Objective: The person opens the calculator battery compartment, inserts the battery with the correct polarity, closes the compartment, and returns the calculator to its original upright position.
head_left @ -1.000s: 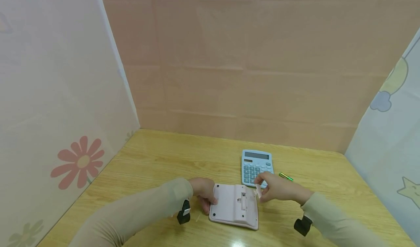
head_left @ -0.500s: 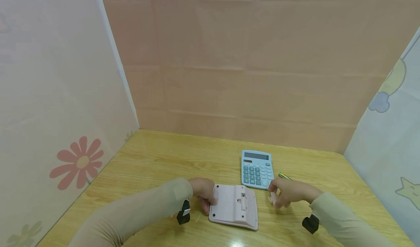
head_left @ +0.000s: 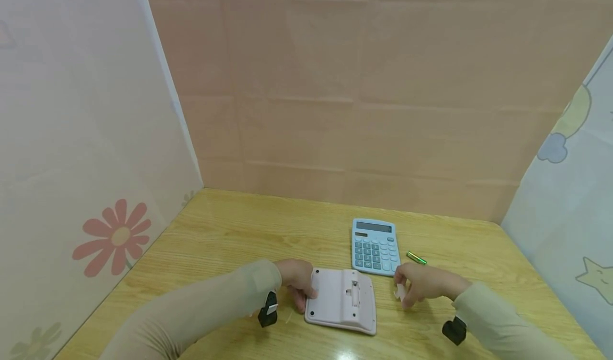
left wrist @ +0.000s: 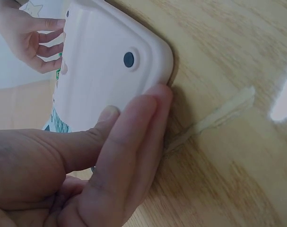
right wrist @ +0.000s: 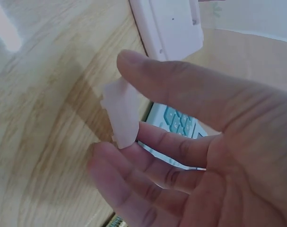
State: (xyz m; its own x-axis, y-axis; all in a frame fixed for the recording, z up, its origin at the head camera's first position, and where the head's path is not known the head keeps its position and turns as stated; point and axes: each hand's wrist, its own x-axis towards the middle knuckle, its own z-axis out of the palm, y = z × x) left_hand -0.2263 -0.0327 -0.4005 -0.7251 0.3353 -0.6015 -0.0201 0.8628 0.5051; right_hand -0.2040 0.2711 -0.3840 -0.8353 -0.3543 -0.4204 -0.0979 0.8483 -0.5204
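Observation:
A pale pink calculator lies face down on the table, its back up and its narrow battery slot uncovered. My left hand grips its left edge; in the left wrist view the thumb is on the back and the fingers are at the side by a black foot. To the right, my right hand pinches a small pale battery cover between thumb and fingertips, with its little tabs showing. The cover is held over the wood, apart from the calculator.
A light blue calculator lies face up just behind the pink one. Right of it is a green battery. A clear strip is on the table by my left fingers. Papered walls enclose the back and sides.
My right hand has moved right, from the pink calculator's right edge to over the wood, carrying the battery cover. My left hand and the pink calculator have stayed put.

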